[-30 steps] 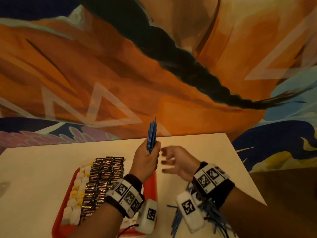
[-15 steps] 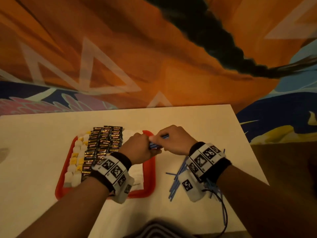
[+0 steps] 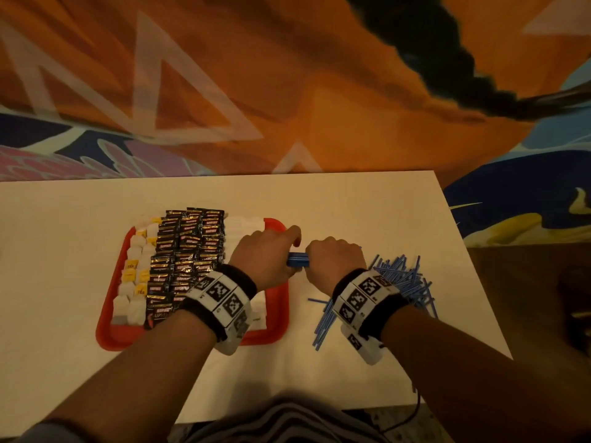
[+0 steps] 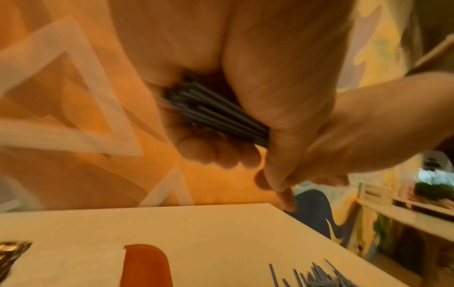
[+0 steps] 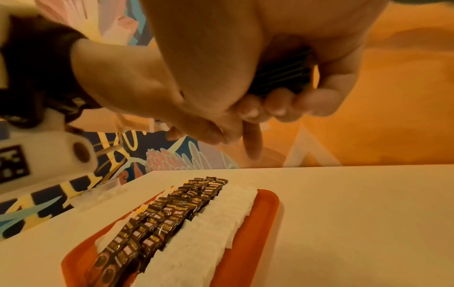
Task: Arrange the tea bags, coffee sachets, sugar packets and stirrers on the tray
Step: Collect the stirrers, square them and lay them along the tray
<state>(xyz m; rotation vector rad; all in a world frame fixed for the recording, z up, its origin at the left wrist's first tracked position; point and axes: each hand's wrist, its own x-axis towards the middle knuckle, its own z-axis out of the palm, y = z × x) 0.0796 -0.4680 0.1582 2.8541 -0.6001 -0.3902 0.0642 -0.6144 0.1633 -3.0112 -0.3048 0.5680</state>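
Observation:
A bundle of blue stirrers point(image 3: 298, 261) lies level between both hands, just above the right rim of the red tray point(image 3: 275, 335). My left hand point(image 3: 267, 255) grips its left end and my right hand point(image 3: 332, 260) grips its right end; the dark bundle point(image 4: 221, 114) shows inside the curled fingers in the left wrist view. On the tray lie rows of white and yellow tea bags point(image 3: 132, 276), dark coffee sachets point(image 3: 187, 247) and white sugar packets point(image 5: 221, 223). A loose heap of blue stirrers point(image 3: 403, 279) lies on the table to the right.
The white table point(image 3: 367, 206) ends at a far edge against an orange painted wall point(image 3: 287, 91). Its right edge runs close behind the stirrer heap. A cable point(image 3: 412, 410) hangs from my right wrist near the table's front edge.
One second ago my left hand alone held the bundle upright while the right hand hung open beside it. Now the bundle lies level, lower, and both hands grip it.

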